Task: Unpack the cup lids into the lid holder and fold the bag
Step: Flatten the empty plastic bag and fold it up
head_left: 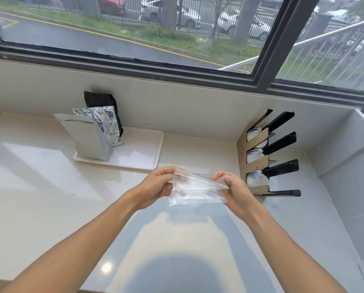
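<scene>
A clear plastic bag is stretched between both hands above the counter, partly folded over, with nothing visible inside. My left hand pinches its left edge and my right hand pinches its right edge. Just right of my right hand stands the lid holder, a black rack with cardboard dividers set against the corner wall. Clear cup lids sit in its three slots.
A white tray at the back of the pale counter carries silver foil pouches and a black pouch. A window runs along the back wall. A wall bounds the counter on the right.
</scene>
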